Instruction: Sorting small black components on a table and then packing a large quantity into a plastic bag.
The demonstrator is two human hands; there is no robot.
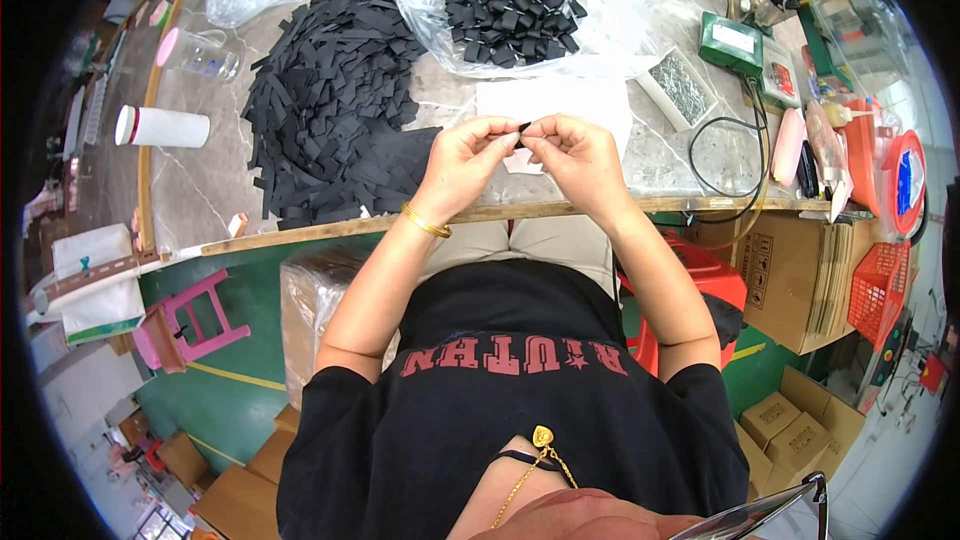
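Just inside the worktable's near edge (530,210), the left hand (462,165) and right hand (580,160) pinch one small black strip (523,128) between them, equally near, its long axis unclear.

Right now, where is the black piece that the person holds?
In the head view, the black piece is in the upper middle, between the left hand and the right hand, to the right of the pile of flat black strips.

At upper centre of the frame, your left hand (462,162) and right hand (578,160) pinch a small black piece (524,127); black strips (335,105) lie heaped at upper left, short black tabs (513,8) at top centre.
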